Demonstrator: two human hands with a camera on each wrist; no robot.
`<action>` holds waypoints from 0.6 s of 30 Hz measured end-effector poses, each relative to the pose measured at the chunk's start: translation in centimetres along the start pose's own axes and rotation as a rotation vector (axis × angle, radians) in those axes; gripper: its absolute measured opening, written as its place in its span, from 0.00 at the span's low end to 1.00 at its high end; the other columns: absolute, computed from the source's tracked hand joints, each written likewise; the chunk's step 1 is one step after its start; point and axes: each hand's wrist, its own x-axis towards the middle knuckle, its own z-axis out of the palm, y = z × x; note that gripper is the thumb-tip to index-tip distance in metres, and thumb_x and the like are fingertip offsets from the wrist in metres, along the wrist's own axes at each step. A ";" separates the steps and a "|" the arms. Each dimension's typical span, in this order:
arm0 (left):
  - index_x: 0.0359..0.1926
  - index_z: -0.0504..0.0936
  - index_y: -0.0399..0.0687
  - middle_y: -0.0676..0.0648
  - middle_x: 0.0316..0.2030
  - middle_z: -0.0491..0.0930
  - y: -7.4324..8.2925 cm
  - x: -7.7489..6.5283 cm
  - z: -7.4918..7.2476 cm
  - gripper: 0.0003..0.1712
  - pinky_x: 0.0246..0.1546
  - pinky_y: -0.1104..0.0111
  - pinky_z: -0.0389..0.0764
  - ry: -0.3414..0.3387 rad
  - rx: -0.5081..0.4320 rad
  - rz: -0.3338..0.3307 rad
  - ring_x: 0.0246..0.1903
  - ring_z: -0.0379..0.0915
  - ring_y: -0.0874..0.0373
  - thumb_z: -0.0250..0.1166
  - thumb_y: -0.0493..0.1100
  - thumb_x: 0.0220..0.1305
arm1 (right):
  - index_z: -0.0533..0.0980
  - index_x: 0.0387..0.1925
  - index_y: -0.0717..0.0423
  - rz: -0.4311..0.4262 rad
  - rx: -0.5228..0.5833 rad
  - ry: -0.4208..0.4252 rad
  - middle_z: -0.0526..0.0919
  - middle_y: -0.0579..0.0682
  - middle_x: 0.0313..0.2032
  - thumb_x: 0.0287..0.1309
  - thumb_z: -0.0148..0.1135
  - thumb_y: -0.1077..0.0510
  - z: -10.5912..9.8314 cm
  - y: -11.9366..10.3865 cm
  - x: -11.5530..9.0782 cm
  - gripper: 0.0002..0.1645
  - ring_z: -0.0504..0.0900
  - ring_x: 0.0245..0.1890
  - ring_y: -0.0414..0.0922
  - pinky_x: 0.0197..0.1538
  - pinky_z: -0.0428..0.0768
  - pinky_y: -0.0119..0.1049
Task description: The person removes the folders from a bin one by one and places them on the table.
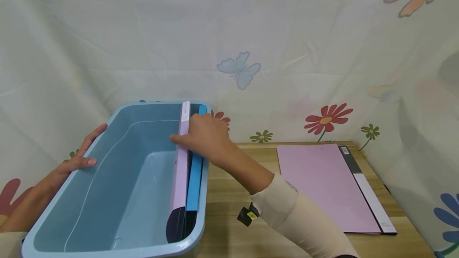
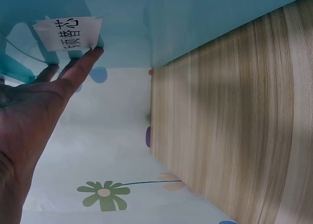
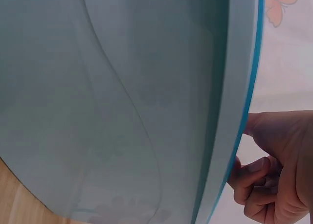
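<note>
A light blue plastic bin (image 1: 143, 194) stands on the left of the table. Inside it, against the right wall, a purple file folder (image 1: 181, 158) and a blue file folder (image 1: 195, 182) stand on edge side by side. My right hand (image 1: 209, 136) grips the purple folder's upper edge, thumb on its left side and curled fingers on the right, beside the blue folder. At the bin's left rim my left hand (image 1: 77, 160) holds on, thumb inside the rim. In the left wrist view its fingers (image 2: 80, 70) lie against the outer wall near a white label (image 2: 69, 34).
Another purple folder (image 1: 322, 190), with a black and white strip down its right side, lies flat on the wooden table (image 1: 229, 194) at the right. A pale cloth (image 1: 172, 43) printed with flowers and butterflies hangs behind and around the table.
</note>
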 end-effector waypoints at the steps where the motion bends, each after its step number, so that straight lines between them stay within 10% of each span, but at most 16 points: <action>1: 0.89 0.22 0.86 0.58 0.88 0.31 0.0 0.0 0.0 0.54 0.60 0.53 0.79 -0.002 -0.002 -0.001 0.74 0.61 0.67 0.47 0.49 0.81 | 0.77 0.21 0.49 -0.004 -0.012 -0.001 0.75 0.45 0.16 0.70 0.71 0.31 0.1 -0.1 0.0 0.33 0.80 0.17 0.41 0.20 0.71 0.32; 18: 0.90 0.22 0.83 0.57 0.88 0.30 -0.3 0.2 -0.1 0.54 0.59 0.54 0.74 0.010 0.060 0.019 0.72 0.58 0.65 0.46 0.47 0.80 | 0.68 0.16 0.50 -0.048 -0.020 -0.025 0.65 0.44 0.14 0.73 0.68 0.47 -0.5 -0.8 0.2 0.30 0.67 0.12 0.41 0.18 0.58 0.30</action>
